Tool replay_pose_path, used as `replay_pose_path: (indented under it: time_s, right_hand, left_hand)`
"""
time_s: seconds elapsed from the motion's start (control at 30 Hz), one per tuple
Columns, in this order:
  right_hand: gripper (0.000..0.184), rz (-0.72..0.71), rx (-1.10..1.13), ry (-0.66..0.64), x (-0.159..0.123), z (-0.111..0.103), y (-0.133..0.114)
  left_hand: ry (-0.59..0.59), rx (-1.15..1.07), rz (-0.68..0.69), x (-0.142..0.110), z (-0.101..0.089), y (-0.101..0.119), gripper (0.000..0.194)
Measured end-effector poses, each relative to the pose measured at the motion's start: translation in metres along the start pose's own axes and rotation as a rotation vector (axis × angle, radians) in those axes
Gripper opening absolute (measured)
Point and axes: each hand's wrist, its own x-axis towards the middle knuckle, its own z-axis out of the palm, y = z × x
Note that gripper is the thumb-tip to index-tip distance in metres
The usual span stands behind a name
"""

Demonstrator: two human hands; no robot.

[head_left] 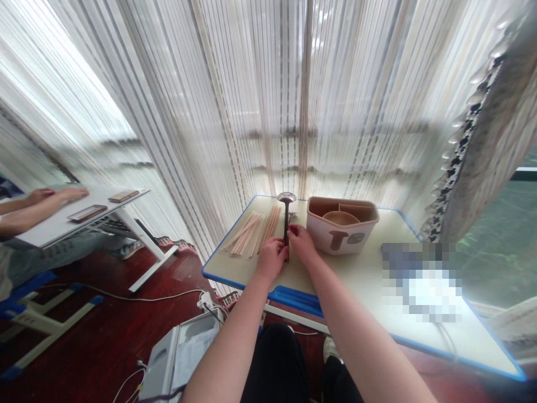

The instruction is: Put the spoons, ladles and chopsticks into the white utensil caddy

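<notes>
My left hand (272, 256) and my right hand (301, 242) meet over the near part of a pale table (361, 274) with a blue rim. Both are closed on the dark handle of a metal ladle (286, 208), whose round bowl points away from me towards the curtain. Left of the ladle lie several pale wooden chopsticks (251, 230) spread in loose bundles. To the right of my hands stands a beige organizer box (342, 225) with brown inner compartments.
A white string curtain (268, 101) hangs behind the table. At the left another person's arms (37, 204) rest on a white desk (62, 215) with two flat trays. A grey device (180, 355) and cables lie on the dark red floor. A blurred patch covers something on the table's right.
</notes>
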Motion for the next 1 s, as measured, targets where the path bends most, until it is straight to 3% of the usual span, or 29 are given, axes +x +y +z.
replay_pose_path:
  time_s: [0.27,0.5,0.63,0.77,1.0]
  right_hand:
    - [0.025,-0.051,0.153,-0.071,-0.004,-0.006,-0.016]
    - [0.025,-0.219,0.063,-0.116,-0.007,-0.018,-0.031]
    - [0.022,-0.281,-0.083,-0.033,-0.011,-0.019,-0.033]
    - [0.018,-0.327,-0.21,0.064,-0.016,-0.018,-0.035]
    - [0.017,-0.375,-0.248,0.068,-0.018,-0.018,-0.036]
  left_hand:
    - [0.024,-0.198,-0.05,-0.003,-0.006,0.003,0.016]
    - [0.108,-0.163,-0.066,-0.006,-0.01,0.012,0.022]
    - [0.168,-0.087,0.017,-0.007,-0.013,0.018,0.019]
    - [0.153,-0.074,0.042,-0.008,-0.012,0.019,0.021]
    - [0.105,-0.043,0.003,-0.008,-0.008,0.016,0.023]
